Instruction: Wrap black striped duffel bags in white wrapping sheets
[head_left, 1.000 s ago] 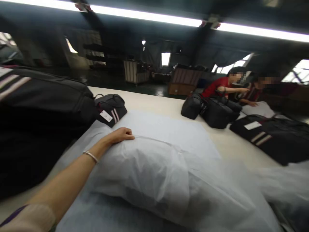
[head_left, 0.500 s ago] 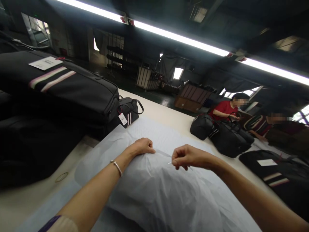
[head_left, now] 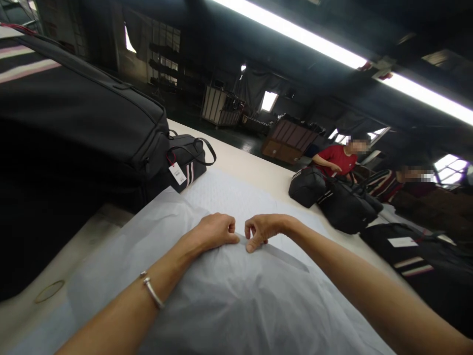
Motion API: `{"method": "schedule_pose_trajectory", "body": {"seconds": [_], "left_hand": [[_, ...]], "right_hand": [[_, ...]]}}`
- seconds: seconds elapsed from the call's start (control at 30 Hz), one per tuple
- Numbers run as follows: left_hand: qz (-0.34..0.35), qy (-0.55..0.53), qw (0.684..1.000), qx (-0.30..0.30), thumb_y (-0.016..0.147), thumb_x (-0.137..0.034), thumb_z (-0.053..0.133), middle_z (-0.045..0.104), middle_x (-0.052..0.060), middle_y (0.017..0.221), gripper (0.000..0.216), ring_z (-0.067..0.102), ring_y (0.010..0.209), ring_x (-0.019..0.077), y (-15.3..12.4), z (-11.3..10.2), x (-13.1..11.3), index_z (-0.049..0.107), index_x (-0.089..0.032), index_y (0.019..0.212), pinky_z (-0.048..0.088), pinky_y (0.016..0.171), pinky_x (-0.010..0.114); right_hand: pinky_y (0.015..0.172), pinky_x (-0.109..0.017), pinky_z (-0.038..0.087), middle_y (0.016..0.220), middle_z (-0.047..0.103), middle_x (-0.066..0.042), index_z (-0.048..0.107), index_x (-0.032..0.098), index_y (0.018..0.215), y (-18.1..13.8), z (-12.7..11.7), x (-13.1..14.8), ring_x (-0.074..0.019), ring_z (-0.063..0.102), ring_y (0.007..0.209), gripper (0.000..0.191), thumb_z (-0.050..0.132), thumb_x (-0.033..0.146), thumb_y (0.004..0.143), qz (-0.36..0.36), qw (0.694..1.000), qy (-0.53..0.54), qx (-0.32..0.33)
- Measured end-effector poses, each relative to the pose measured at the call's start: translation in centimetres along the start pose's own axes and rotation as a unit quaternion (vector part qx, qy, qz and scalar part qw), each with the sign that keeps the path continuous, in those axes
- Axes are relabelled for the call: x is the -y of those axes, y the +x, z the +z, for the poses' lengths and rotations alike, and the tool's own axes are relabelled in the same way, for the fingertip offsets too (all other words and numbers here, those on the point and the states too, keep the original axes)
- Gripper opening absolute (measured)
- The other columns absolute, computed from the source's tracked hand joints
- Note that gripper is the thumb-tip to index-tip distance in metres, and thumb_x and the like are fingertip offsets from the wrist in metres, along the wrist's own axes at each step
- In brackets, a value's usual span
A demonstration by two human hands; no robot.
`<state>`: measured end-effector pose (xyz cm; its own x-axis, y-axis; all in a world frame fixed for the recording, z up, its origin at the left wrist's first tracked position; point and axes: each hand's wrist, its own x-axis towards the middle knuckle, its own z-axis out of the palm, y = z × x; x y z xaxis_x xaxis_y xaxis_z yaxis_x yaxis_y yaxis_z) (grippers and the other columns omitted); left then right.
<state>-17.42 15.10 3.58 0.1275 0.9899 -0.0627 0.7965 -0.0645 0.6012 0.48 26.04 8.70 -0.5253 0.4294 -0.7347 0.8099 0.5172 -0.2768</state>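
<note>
Pressing on a bulging white wrapped bundle (head_left: pixel 229 301), the left hand (head_left: pixel 216 230) is curled shut. The right hand (head_left: pixel 263 230) pinches a clear tape strip (head_left: pixel 275 250) beside it. 2 co-workers handle black bags (head_left: pixel 334 197) farther along the table (head_left: pixel 254 170).

Both forearms are bare from where they enter at the lower edge of the view down to the hands; no sleeve shows on either arm. The left hand (head_left: pixel 214 230) has a thin silver bangle (head_left: pixel 152 292) on its wrist, a plain narrow metal band with a small thicker piece on the upper side. The right hand (head_left: pixel 261 229) and its wrist carry nothing: no ring, watch or glove shows on either hand.
</note>
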Motion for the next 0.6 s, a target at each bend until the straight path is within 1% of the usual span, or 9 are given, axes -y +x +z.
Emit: {"method": "schedule_pose_trajectory", "body": {"seconds": [0.1,0.17,0.2,0.27,0.33,0.47,0.5,0.57,0.6], "left_hand": [[-0.006,-0.002,1.0,0.006,0.068,-0.037,0.064,0.069,0.0,0.079,0.014,0.06,0.071,0.0191,-0.1,-0.1,-0.1,0.066,-0.025,0.075,0.033,0.056,0.027],[-0.009,-0.002,1.0,0.006,0.068,-0.037,0.065,0.068,-0.001,0.078,0.013,0.06,0.071,0.0188,-0.1,-0.3,-0.2,0.066,-0.025,0.074,0.034,0.056,0.026],[-0.011,0.0,1.0,0.007,0.068,-0.036,0.065,0.068,-0.001,0.077,0.013,0.06,0.071,0.0187,-0.1,-0.3,-0.3,0.066,-0.025,0.074,0.034,0.056,0.026],[-0.016,0.005,1.0,0.007,0.068,-0.037,0.064,0.067,-0.001,0.075,0.014,0.06,0.071,0.0186,0.0,-0.4,-0.4,0.066,-0.024,0.074,0.034,0.057,0.026],[-0.015,0.006,1.0,0.011,0.069,-0.038,0.064,0.066,-0.002,0.074,0.015,0.059,0.07,0.0183,0.3,-0.5,-0.5,0.065,-0.024,0.075,0.034,0.057,0.026],[0.0,0.007,1.0,0.026,0.07,-0.04,0.062,0.063,-0.004,0.069,0.017,0.057,0.068,0.0173,0.8,-0.4,0.2,0.064,-0.023,0.075,0.032,0.058,0.025],[0.004,0.012,0.999,0.031,0.071,-0.041,0.061,0.062,-0.005,0.066,0.018,0.056,0.067,0.0167,1.0,-0.4,0.7,0.064,-0.023,0.074,0.031,0.058,0.024],[0.009,0.02,0.999,0.046,0.076,-0.043,0.058,0.058,-0.009,0.059,0.02,0.053,0.064,0.0149,1.6,-0.2,1.8,0.062,-0.024,0.072,0.03,0.059,0.022],[0.017,0.016,0.998,0.055,0.08,-0.046,0.054,0.056,-0.011,0.056,0.025,0.052,0.061,0.0137,2.0,-0.1,2.3,0.062,-0.024,0.072,0.03,0.059,0.022]], "right_hand": [[0.089,-0.034,0.049,0.134,0.055,-0.015,0.048,0.018,0.139,-0.7,1.3,-3.2,-0.0262,0.058,0.114,0.092,0.07,0.072,0.067,-0.081,0.983,0.151,-0.07],[0.106,-0.037,0.039,0.152,0.037,-0.014,0.03,0.022,0.152,-1.1,2.7,-4.5,-0.027,0.04,0.136,0.095,0.062,0.071,0.077,-0.128,0.963,0.219,-0.092],[0.111,-0.038,0.034,0.156,0.031,-0.012,0.025,0.023,0.154,-1.1,3.3,-4.9,-0.0273,0.034,0.141,0.096,0.061,0.071,0.079,-0.135,0.959,0.233,-0.083],[0.116,-0.042,0.027,0.158,0.028,-0.011,0.027,0.023,0.153,-1.0,4.4,-5.1,-0.0288,0.03,0.143,0.096,0.064,0.07,0.078,-0.121,0.962,0.239,-0.042],[0.117,-0.043,0.025,0.156,0.032,-0.011,0.031,0.022,0.152,-0.9,4.9,-5.1,-0.0288,0.032,0.142,0.094,0.063,0.071,0.078,-0.106,0.959,0.26,-0.041],[0.118,-0.043,0.024,0.157,0.033,-0.007,0.029,0.025,0.153,-1.6,5.4,-4.2,-0.0261,0.032,0.142,0.088,0.052,0.075,0.083,-0.131,0.924,0.323,-0.157],[0.119,-0.044,0.022,0.157,0.033,-0.006,0.032,0.025,0.152,-1.7,5.6,-3.9,-0.0267,0.031,0.143,0.088,0.053,0.076,0.082,-0.133,0.927,0.305,-0.173],[0.12,-0.045,0.019,0.155,0.035,-0.004,0.04,0.026,0.148,-1.8,5.8,-3.5,-0.0302,0.032,0.142,0.093,0.063,0.077,0.074,-0.114,0.956,0.232,-0.138],[0.121,-0.046,0.018,0.155,0.036,-0.002,0.041,0.027,0.148,-1.9,5.8,-3.5,-0.0314,0.032,0.142,0.094,0.065,0.077,0.071,-0.091,0.96,0.224,-0.139]]}}
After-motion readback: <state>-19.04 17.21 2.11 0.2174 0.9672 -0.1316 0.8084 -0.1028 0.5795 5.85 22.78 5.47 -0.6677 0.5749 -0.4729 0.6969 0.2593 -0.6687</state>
